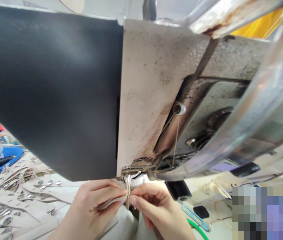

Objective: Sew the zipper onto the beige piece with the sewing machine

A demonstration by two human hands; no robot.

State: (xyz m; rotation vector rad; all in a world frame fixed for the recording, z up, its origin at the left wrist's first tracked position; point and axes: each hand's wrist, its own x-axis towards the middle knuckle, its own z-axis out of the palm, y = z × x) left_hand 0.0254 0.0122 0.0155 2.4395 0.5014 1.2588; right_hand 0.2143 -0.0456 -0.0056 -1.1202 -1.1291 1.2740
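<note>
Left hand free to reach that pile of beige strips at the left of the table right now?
Probably not without letting go. The left hand is pinching a beige strip with the right hand under the sewing machine. The pile of strips lies beside it, nothing in between.

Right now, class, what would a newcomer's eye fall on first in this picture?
The worn, rust-stained sewing machine head fills the upper frame, with a black panel covering its left side. Below its needle area, the left hand and right hand pinch a thin beige strip between them. At lower left lies a heap of cut beige pieces.
</note>
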